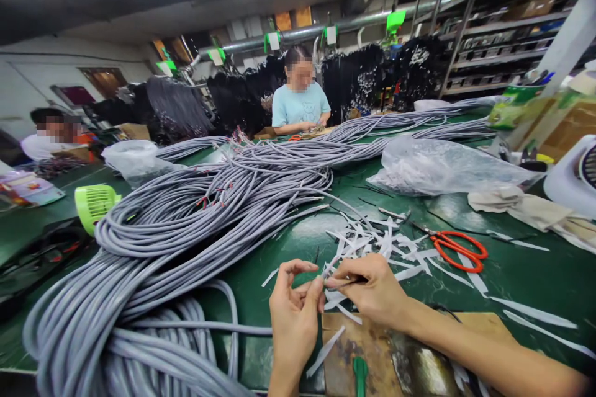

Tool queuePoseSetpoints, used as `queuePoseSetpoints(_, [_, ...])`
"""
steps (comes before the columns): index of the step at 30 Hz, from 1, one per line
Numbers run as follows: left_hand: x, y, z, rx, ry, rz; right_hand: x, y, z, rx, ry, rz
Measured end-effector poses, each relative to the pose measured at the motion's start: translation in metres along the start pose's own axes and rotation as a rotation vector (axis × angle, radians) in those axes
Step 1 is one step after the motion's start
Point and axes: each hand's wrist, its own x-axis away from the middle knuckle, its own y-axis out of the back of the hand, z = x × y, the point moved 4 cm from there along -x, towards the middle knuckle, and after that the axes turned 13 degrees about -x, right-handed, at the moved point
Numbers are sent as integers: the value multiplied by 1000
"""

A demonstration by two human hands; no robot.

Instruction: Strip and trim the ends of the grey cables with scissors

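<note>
My left hand [295,310] is closed in a pinch on the end of a grey cable [246,329], whose length comes in from the coil on the left and passes behind the hand. Beside it, my right hand [372,288] has its fingers pressed together around a thin dark object [348,283]; I cannot make out its kind. The fingertips of both hands meet around the cable end. Just beyond them lies a heap of white paper-like strips [386,239]. Orange-handled scissors [459,250] rest to the right of the heap.
A large bundle of grey cables [218,205] covers the left and runs across the green table [298,232]. A clear plastic bag [428,167], cloth [526,211], cardboard [344,353] and small green fan [96,206] lie around. A co-worker [300,96] sits opposite, another person at far left.
</note>
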Motion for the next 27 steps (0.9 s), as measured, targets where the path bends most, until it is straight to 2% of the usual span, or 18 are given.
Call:
queuePoseSetpoints(3, [-1,-1,-1,-22,-1,-3,2,-1,1,57,54,48])
queuePoseSetpoints(9, [1,-4,-2,-83,-30,56,4,8,5,114,81,-86])
queuePoseSetpoints(12, [2,-3,-3,-26,-30,50,2,8,0,30,-30,-47])
queuePoseSetpoints(16, [2,-1,-3,106,25,138,-3,10,-11,-132,-241,-17])
queuePoseSetpoints(19, [1,2,-2,148,61,204,-3,17,-10,-192,-261,-80])
queuePoseSetpoints(22, [2,1,3,35,70,283,-1,21,-5,-224,-212,-118])
queuePoseSetpoints(25, [3,-4,6,-185,40,365,1,17,-5,-233,-214,7])
queuePoseSetpoints(27, [4,-6,3,-301,-57,363,0,15,-8,-204,-225,44])
